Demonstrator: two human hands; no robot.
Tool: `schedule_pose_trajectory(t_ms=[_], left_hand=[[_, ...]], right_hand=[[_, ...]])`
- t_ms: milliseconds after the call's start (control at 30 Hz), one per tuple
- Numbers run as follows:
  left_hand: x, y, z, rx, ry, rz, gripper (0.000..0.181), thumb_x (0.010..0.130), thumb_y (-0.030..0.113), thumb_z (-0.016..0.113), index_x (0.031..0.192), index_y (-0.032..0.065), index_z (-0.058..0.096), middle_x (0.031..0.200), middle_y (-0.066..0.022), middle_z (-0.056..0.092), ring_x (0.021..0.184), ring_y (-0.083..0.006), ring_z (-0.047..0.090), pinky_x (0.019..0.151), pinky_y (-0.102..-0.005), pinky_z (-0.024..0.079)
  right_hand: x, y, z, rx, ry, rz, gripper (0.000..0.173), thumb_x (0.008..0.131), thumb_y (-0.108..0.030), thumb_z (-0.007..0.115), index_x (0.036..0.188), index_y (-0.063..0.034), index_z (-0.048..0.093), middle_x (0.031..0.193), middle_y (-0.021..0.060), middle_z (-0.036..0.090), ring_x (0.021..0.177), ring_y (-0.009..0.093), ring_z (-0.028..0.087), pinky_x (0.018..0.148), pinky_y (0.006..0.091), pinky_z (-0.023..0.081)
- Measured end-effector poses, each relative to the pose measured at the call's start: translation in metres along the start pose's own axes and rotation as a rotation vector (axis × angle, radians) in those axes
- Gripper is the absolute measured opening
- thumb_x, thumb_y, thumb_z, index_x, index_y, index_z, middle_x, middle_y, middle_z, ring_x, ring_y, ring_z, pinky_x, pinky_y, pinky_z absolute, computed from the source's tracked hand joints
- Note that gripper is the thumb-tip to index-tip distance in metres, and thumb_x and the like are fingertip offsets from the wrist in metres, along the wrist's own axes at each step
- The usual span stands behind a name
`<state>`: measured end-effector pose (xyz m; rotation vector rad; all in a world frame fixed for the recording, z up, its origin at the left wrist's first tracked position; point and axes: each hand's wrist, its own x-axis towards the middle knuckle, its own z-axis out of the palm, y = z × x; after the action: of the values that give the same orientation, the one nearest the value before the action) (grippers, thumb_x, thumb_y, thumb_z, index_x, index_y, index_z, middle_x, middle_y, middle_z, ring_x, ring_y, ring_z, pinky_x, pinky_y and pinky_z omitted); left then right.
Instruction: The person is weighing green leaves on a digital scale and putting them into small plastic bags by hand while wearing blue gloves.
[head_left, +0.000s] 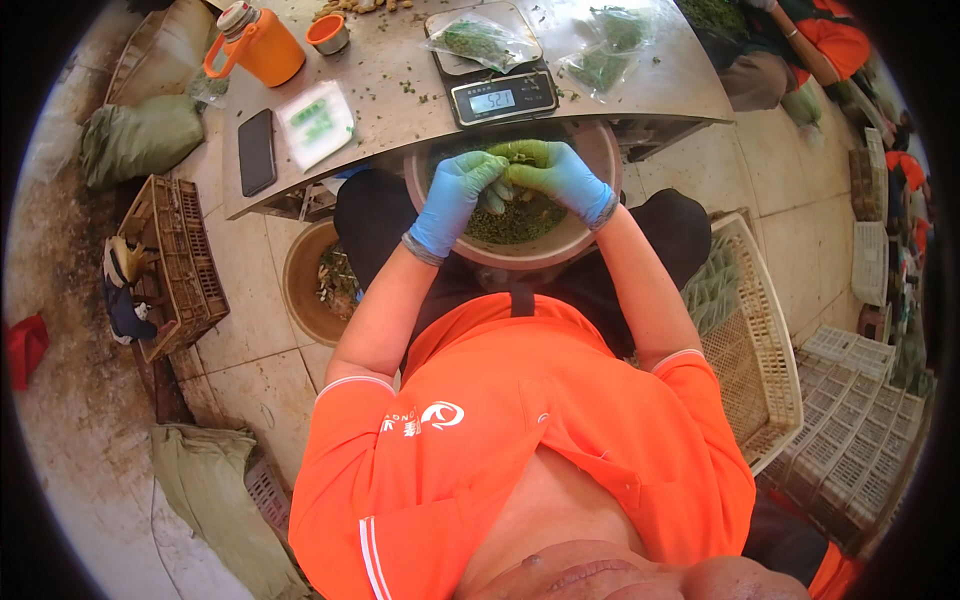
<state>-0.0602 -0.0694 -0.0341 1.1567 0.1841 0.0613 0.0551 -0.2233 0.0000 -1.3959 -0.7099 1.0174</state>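
Observation:
My left hand (459, 196) and my right hand (561, 174) meet over a wide plastic basin (517, 259) between my knees. Both wear blue gloves stained green over the fingers. Their fingertips pinch together on a small tuft of plant bits (523, 159), mostly covered by the fingers. Beneath them, small green plant pieces (516, 223) fill the visible part of the basin, whose far side runs under the table edge.
A metal table (397, 97) carries a digital scale (504, 99) with a filled bag (480, 41), more filled bags (604, 64), a phone (257, 152), plastic bags (315, 126) and an orange jug (271, 49). A brown tub (296, 281) and crates (765, 360) flank me.

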Motion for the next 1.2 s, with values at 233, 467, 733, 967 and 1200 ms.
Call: schedule_pose_trajectory(t_ms=[233, 467, 733, 967, 1200], left_hand=[[-0.005, 0.0, 0.009, 0.231, 0.186, -0.005, 0.022, 0.094, 0.02, 0.062, 0.082, 0.0015, 0.067, 0.071, -0.004, 0.066, 0.056, -0.0076, 0.057, 0.046, -0.0213, 0.045], [-0.003, 0.005, 0.003, 0.228, 0.135, -0.006, 0.02, 0.093, 0.019, 0.062, 0.082, 0.0028, 0.067, 0.075, -0.0043, 0.068, 0.056, -0.0076, 0.057, 0.049, -0.0213, 0.046], [-0.021, 0.01, -0.01, 0.457, 0.074, -0.043, 0.022, 0.094, 0.021, 0.061, 0.086, 0.002, 0.067, 0.074, -0.0038, 0.068, 0.059, -0.0063, 0.057, 0.051, -0.0205, 0.046], [-0.089, 0.026, -0.074, 0.622, 0.523, 0.178, 0.016, 0.092, 0.016, 0.063, 0.088, 0.0012, 0.069, 0.078, -0.0061, 0.069, 0.064, -0.0132, 0.063, 0.058, -0.0261, 0.05], [-0.195, -0.048, -0.203, 1.642, 0.717, -0.362, 0.046, 0.083, 0.019, 0.067, 0.127, 0.0092, 0.057, 0.114, -0.0166, 0.064, 0.099, -0.034, 0.064, 0.085, -0.0425, 0.051]], right_hand=[[-0.002, 0.015, -0.016, -1.18, 0.248, -0.278, 0.02, 0.084, -0.019, 0.067, 0.099, -0.007, 0.069, 0.084, 0.0124, 0.069, 0.073, 0.028, 0.066, 0.068, 0.0358, 0.052], [-0.009, -0.001, -0.02, -0.506, 0.301, -0.262, 0.026, 0.085, -0.018, 0.061, 0.108, -0.0099, 0.069, 0.092, 0.015, 0.068, 0.088, 0.032, 0.065, 0.083, 0.0376, 0.051], [-0.005, 0.022, -0.026, -1.24, 0.268, -0.159, 0.02, 0.088, -0.028, 0.06, 0.093, -0.0106, 0.068, 0.088, 0.0137, 0.067, 0.084, 0.035, 0.064, 0.071, 0.0447, 0.05], [-0.017, 0.055, -0.038, -1.136, 0.245, -0.044, 0.022, 0.087, -0.026, 0.061, 0.098, -0.0099, 0.069, 0.092, 0.0151, 0.068, 0.087, 0.035, 0.065, 0.076, 0.0451, 0.051], [0.003, 0.048, -0.033, -1.216, 0.21, 0.186, 0.021, 0.085, -0.026, 0.061, 0.094, -0.01, 0.072, 0.092, 0.0165, 0.069, 0.087, 0.036, 0.066, 0.079, 0.0439, 0.053]])
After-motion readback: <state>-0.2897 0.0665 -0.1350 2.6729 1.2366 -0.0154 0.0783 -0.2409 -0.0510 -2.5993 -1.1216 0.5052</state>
